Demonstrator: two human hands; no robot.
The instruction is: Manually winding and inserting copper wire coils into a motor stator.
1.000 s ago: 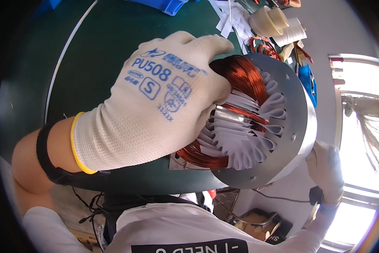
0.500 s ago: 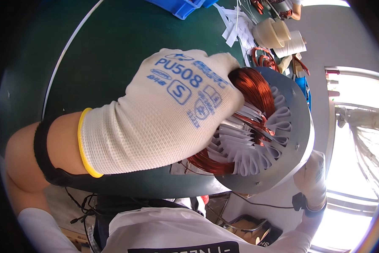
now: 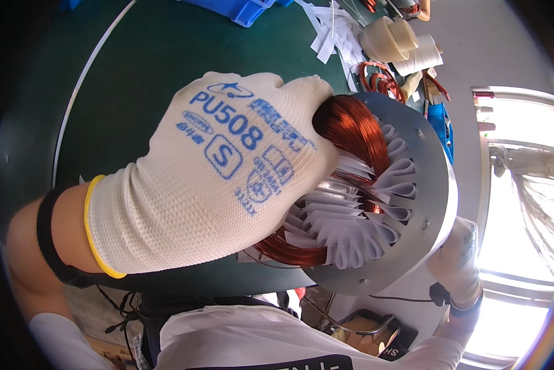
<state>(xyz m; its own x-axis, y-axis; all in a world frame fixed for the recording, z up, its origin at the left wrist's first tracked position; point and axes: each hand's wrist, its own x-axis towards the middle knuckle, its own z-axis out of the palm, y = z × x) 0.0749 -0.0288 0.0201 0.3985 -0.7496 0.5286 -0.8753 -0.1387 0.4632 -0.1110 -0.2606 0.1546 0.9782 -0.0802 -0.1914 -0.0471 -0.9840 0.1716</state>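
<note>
A motor stator with a grey metal housing (image 3: 430, 185) is tilted at the right edge of the table. White paper slot liners (image 3: 351, 237) line its inside in a ring of folded loops. My left hand (image 3: 218, 157), in a white knit glove with a yellow cuff, is closed at the upper bundle of a copper wire coil (image 3: 358, 128); its fingertips are mostly hidden. Another copper wire bundle (image 3: 292, 250) curves out below that hand. My right hand (image 3: 454, 256), also gloved, lies against the housing's outer right side, and its fingers are hidden behind it.
On the dark green table (image 3: 129, 105) are white paper strips (image 3: 334, 34), cream spools (image 3: 387, 38) and loose copper coils (image 3: 379, 80). A blue bin (image 3: 234, 9) stands at the far edge. Dark cables (image 3: 126, 308) hang below the table, and a bright window (image 3: 524, 185) is at the right.
The stator and my left hand have shifted slightly left in view, along with the table items. My left hand stays closed at the coil, and my right hand stays beside the housing.
</note>
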